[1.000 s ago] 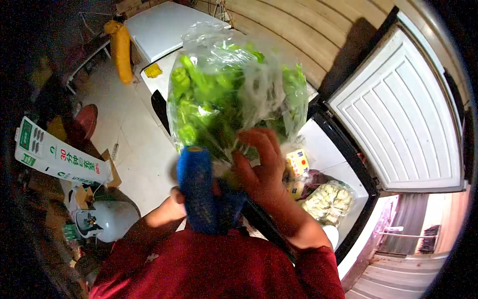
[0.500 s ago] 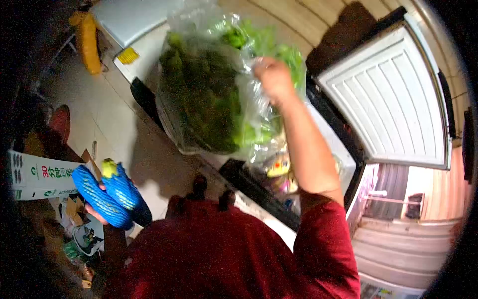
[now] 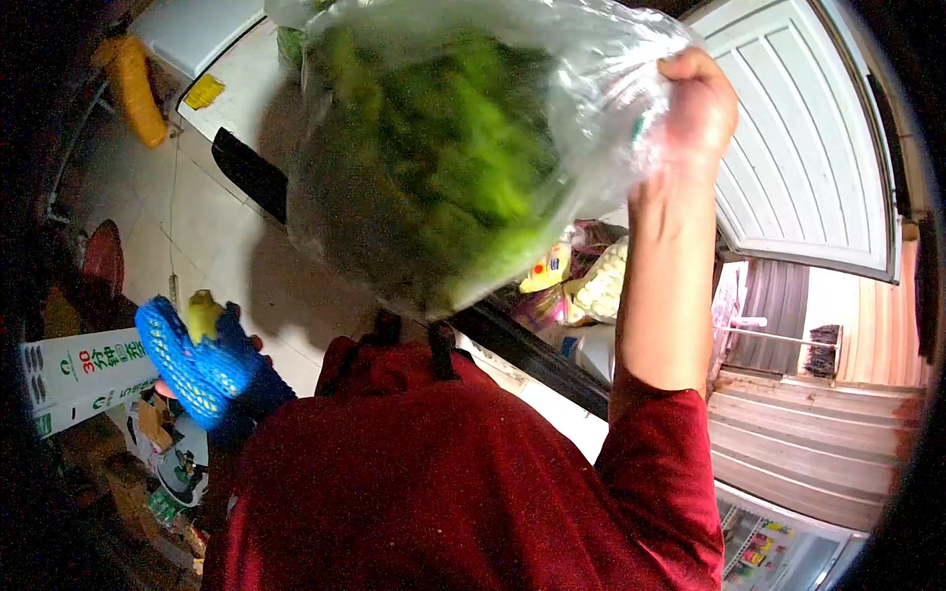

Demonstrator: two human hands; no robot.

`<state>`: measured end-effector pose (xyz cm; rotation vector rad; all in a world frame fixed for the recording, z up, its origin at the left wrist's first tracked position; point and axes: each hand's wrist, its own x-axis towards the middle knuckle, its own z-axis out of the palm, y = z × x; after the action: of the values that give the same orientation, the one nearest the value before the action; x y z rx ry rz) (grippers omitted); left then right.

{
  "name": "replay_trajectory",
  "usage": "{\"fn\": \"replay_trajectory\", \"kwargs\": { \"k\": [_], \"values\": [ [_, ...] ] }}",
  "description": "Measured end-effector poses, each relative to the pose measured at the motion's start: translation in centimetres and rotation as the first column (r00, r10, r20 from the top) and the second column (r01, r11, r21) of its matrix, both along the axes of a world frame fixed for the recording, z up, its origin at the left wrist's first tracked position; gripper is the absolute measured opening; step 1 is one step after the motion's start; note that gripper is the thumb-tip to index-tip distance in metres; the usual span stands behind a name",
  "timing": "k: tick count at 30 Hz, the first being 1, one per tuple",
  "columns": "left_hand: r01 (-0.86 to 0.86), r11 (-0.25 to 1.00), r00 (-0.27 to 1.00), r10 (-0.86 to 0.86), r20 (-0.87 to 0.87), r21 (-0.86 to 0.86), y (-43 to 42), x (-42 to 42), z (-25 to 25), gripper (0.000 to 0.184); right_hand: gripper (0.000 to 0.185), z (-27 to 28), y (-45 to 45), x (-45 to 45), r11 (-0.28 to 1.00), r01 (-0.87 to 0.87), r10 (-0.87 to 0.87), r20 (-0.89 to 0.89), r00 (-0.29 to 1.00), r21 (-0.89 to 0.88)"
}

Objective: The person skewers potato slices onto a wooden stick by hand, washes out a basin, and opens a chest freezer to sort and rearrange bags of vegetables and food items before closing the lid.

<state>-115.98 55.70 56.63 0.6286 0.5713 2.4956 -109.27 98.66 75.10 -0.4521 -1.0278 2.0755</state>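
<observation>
My right hand [image 3: 702, 113] is closed on the gathered edge of a large clear plastic bag of leafy greens [image 3: 453, 138], which hangs in front of my chest. The greens are slightly blurred by motion. At lower left my left hand [image 3: 258, 345] grips two vegetables in blue net sleeves [image 3: 197, 364]. A yellow-green stem end pokes out of one sleeve; their kind is mostly hidden by the netting. Only some fingertips of that hand show. Below the bag, an open white chest freezer holds packaged food, including a yellow packet [image 3: 547, 268] and a pale bagged item [image 3: 603, 284].
The raised white freezer lid [image 3: 803, 128] stands at the right. A white carton with green print [image 3: 89, 374] and assorted clutter lie at lower left. A long yellow-orange object [image 3: 136, 94] is at upper left, and a yellow label [image 3: 204, 92] marks a white surface.
My right hand has moved right and up, lifting the bag of greens and showing more of the freezer's contents. My left hand still holds the blue-netted vegetables, now slightly turned.
</observation>
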Motion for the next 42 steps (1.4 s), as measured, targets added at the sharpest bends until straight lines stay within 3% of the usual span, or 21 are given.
{"fn": "replay_trajectory", "kwargs": {
  "k": [1, 3, 5, 6, 8, 9, 10, 14, 18, 20, 21, 24, 26, 27, 28, 32, 34, 38, 40, 41, 42],
  "values": [
    [0.004, 1.000, 1.000, -0.004, 0.010, -0.011, 0.7, 0.5, -0.2, 0.083, 0.030, -0.5, 2.1, 2.0, 0.966, -0.258, 0.259, -0.104, 0.960, 0.025],
    [0.016, 1.000, 0.999, -0.016, 0.033, -0.017, 2.1, 1.4, -0.6, 0.083, 0.032, -1.5, 4.7, 4.7, 0.867, -0.492, 0.498, -0.193, 0.846, 0.082],
    [0.031, 0.999, 0.998, -0.030, 0.049, -0.024, 3.3, 2.1, -0.8, 0.083, 0.023, -0.3, 2.2, 6.9, 0.993, -0.069, 0.077, -0.074, 0.994, 0.101],
    [0.041, 0.999, 0.998, -0.039, 0.054, -0.029, 3.8, 2.5, -1.0, 0.083, 0.023, -0.2, 2.4, 8.2, 0.992, -0.061, 0.069, -0.077, 0.995, 0.106],
    [0.060, 0.998, 0.996, -0.058, 0.065, -0.031, 5.3, 3.1, -0.8, 0.084, 0.014, -0.2, 3.4, 11.1, 0.952, -0.277, 0.300, -0.217, 0.929, 0.131],
    [0.071, 0.997, 0.995, -0.068, 0.071, -0.034, 6.0, 3.4, -0.8, 0.084, 0.013, -0.2, 3.5, 12.3, 0.951, -0.258, 0.290, -0.208, 0.934, 0.170],
    [0.085, 0.996, 0.994, -0.082, 0.077, -0.034, 6.6, 3.5, -0.9, 0.084, 0.015, -0.1, 3.1, 13.5, 0.981, -0.108, 0.128, -0.124, 0.984, 0.161],
    [0.125, 0.990, 0.988, -0.119, 0.095, -0.059, 9.4, 4.2, -1.5, 0.084, 0.017, -2.0, 4.1, 18.7, 0.988, 0.047, -0.035, -0.083, 0.996, 0.147],
    [0.135, 0.987, 0.986, -0.125, 0.115, -0.087, 11.7, 4.6, -1.4, 0.085, 0.024, -4.3, 6.5, 21.7, 0.983, -0.076, 0.116, -0.245, 0.963, 0.168],
    [0.142, 0.986, 0.985, -0.131, 0.116, -0.092, 12.8, 4.7, -1.3, 0.085, 0.015, -4.3, 7.9, 21.2, 0.965, 0.259, -0.260, 0.018, 0.965, 0.050],
    [0.140, 0.985, 0.985, -0.128, 0.118, -0.097, 13.4, 4.7, -1.3, 0.085, 0.014, -5.4, 9.6, 21.4, 0.955, 0.292, -0.294, 0.035, 0.955, 0.054],
    [0.135, 0.983, 0.985, -0.120, 0.125, -0.121, 14.8, 4.9, -1.3, 0.086, 0.021, -9.3, 13.3, 21.1, 0.966, 0.259, -0.259, 0.017, 0.966, -0.019],
    [0.133, 0.980, 0.984, -0.112, 0.138, -0.151, 15.7, 5.0, -1.4, 0.086, 0.027, -11.1, 13.0, 20.2, 0.955, 0.296, -0.294, 0.120, 0.948, 0.001],
    [0.127, 0.977, 0.985, -0.103, 0.142, -0.170, 16.0, 4.9, -1.4, 0.086, 0.030, -11.6, 13.3, 19.5, 0.931, 0.341, -0.332, 0.086, 0.939, -0.131],
    [0.125, 0.974, 0.983, -0.096, 0.155, -0.188, 16.4, 4.9, -1.5, 0.086, 0.030, -11.8, 13.4, 19.2, 0.930, 0.341, -0.331, 0.091, 0.939, -0.135],
    [0.138, 0.953, 0.978, -0.088, 0.190, -0.271, 18.1, 4.2, -2.1, 0.087, 0.025, -12.4, 13.6, 17.9, 0.940, 0.334, -0.295, 0.317, 0.902, -0.075],
    [0.141, 0.941, 0.976, -0.080, 0.204, -0.307, 18.7, 3.7, -2.4, 0.087, 0.022, -12.3, 13.7, 17.5, 0.980, 0.189, -0.174, 0.205, 0.963, -0.055],
    [0.183, 0.918, 0.967, -0.103, 0.233, -0.352, 20.1, 2.9, -3.0, 0.087, 0.024, -10.5, 11.4, 16.6, 0.988, 0.126, -0.109, 0.166, 0.980, -0.095],
    [0.218, 0.906, 0.960, -0.131, 0.248, -0.364, 21.1, 2.3, -3.4, 0.088, 0.026, -10.6, 10.7, 16.8, 0.999, 0.028, -0.023, 0.166, 0.986, -0.032],
    [0.236, 0.898, 0.956, -0.145, 0.255, -0.371, 21.6, 2.1, -3.6, 0.088, 0.022, -10.3, 10.5, 16.4, 0.989, 0.036, -0.068, 0.224, 0.972, 0.144],
    [0.246, 0.891, 0.954, -0.153, 0.258, -0.381, 22.1, 2.1, -3.9, 0.088, 0.017, -10.4, 10.5, 16.4, 0.991, -0.054, 0.029, 0.202, 0.979, 0.120]
  ]
}}
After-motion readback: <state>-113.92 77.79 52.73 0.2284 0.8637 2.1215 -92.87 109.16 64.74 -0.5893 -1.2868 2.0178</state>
